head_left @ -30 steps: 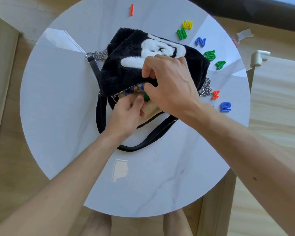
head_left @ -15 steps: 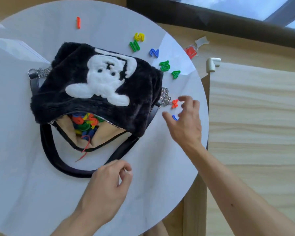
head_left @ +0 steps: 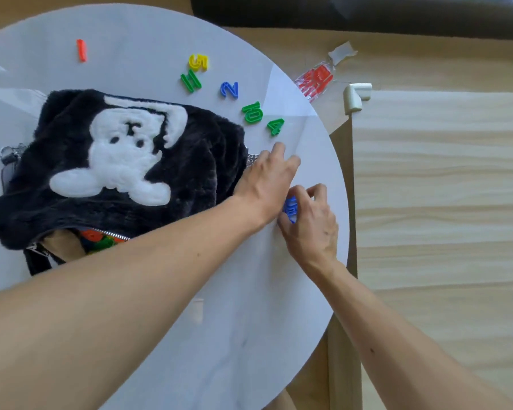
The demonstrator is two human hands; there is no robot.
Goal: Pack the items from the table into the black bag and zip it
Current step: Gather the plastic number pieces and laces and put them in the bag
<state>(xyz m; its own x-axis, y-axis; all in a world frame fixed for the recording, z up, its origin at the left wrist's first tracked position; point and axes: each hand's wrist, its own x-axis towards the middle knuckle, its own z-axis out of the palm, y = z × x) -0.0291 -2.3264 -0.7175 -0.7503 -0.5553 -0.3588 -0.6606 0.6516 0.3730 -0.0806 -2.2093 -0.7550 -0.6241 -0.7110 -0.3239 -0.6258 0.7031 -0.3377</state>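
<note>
Now, the black bag (head_left: 125, 173): fluffy, with a white bear shape on top, lying on its side on the left half of the round white table (head_left: 131, 31).
Bag mouth: it faces the near edge and gapes open, with the zipper (head_left: 113, 235) undone and red, green and yellow pieces (head_left: 100, 242) showing inside.
Strap and chain: a black strap (head_left: 39, 260) runs out from under the near left corner; a metal chain (head_left: 9, 152) shows at the left end.
Left hand (head_left: 267, 184): it reaches across the bag's right end onto the table. The fingers lie fairly straight and close together, tips down on the tabletop. Whatever is under the palm is hidden.
Right hand (head_left: 308, 220): just beside the left hand near the table's right edge, its fingers are curled and pinch a blue piece (head_left: 290, 207) against the thumb.
Loose numbers: a red 1 (head_left: 82, 50) lies far off at the back left. A yellow 5 (head_left: 199, 62), green 11 (head_left: 191, 81), blue 2 (head_left: 229, 90), green 10 (head_left: 253, 113) and green 4 (head_left: 276, 125) trail in a line behind the bag's right end, apart from both hands.
Off the table: a red wrapper (head_left: 316, 79) and a white corner guard (head_left: 356, 94) sit on the wooden surface to the right.
</note>
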